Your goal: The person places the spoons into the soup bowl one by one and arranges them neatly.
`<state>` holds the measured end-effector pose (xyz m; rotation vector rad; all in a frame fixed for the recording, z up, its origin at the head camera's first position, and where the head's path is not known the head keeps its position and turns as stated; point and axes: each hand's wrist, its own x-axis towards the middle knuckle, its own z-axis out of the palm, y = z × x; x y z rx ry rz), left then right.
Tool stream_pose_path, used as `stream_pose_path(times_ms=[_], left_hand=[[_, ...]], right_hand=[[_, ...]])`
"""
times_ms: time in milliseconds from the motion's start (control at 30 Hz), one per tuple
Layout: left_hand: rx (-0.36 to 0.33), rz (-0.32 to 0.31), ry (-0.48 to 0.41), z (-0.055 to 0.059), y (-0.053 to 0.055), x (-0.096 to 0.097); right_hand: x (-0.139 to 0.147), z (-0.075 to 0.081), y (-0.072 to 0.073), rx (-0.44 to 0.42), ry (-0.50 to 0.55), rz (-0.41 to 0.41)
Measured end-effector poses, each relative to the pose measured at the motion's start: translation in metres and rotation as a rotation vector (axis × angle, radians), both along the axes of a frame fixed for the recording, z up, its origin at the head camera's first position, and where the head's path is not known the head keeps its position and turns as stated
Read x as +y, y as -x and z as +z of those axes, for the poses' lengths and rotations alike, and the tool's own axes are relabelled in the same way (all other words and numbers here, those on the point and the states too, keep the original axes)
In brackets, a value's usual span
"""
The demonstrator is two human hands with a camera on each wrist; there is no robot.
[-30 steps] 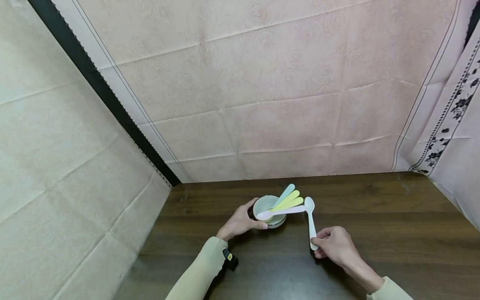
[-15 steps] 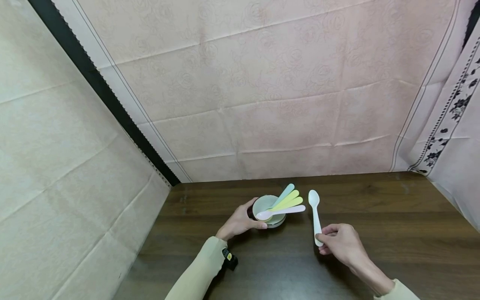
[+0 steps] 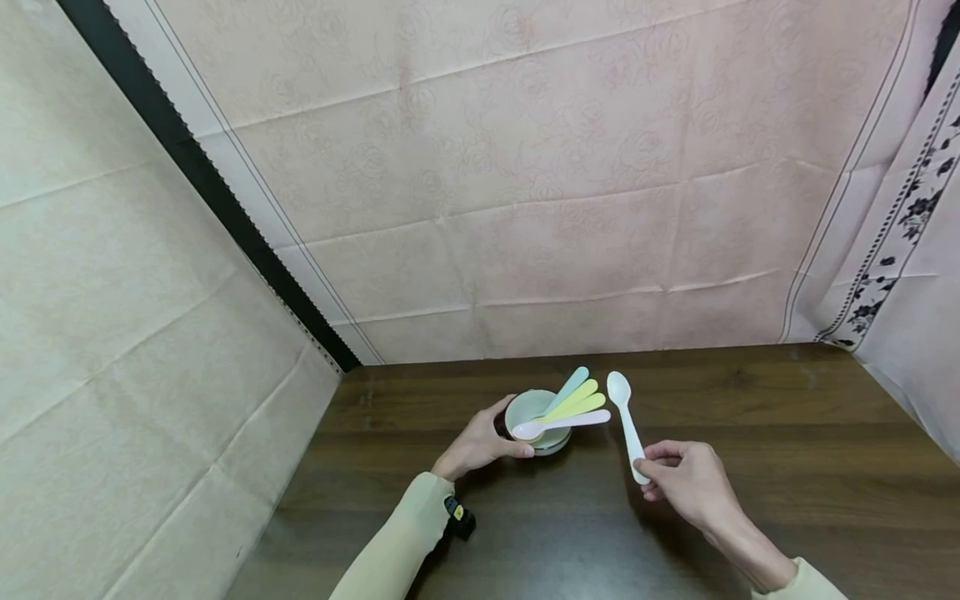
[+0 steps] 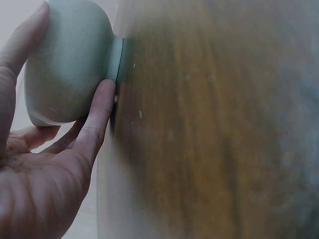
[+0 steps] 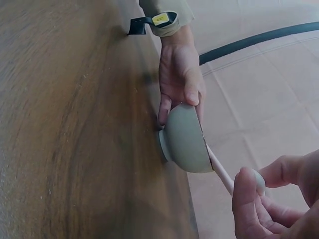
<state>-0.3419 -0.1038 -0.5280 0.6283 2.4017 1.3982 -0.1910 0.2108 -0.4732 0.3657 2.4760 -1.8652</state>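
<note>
My left hand (image 3: 483, 443) grips a pale green bowl (image 3: 527, 406) standing on the table, its thumb at the near side and fingers round the left side. In the left wrist view a fingertip touches the foot of the bowl. Inside lean a blue spoon (image 3: 573, 386), two yellow-green spoons (image 3: 585, 403) and a pale pink spoon (image 3: 577, 420), their handles sticking out to the right. My right hand (image 3: 690, 482) pinches a white spoon (image 3: 632, 433) by its handle end, right of the bowl. That spoon's head points away from me, apart from the other spoons.
The dark wooden table (image 3: 787, 433) spreads out around the hands. Behind it hangs a pinkish cloth (image 3: 570, 208), with a pale cloth (image 3: 135, 333) on the left. A black strap with a small device (image 3: 459, 517) sits on the left wrist.
My right hand has moved a little right and away from me with the white spoon. The spoon's head has swung right, then back left. My left hand and the bowl stay put.
</note>
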Motion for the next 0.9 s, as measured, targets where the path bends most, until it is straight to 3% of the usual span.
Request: stream_pose_path(times_ms=[900], left_hand=[[-0.006, 0.006, 0.001, 0.0018, -0.0004, 0.0001]], right_hand=[[-0.0026, 0.0057, 0.0003, 0.038, -0.008, 0.023]])
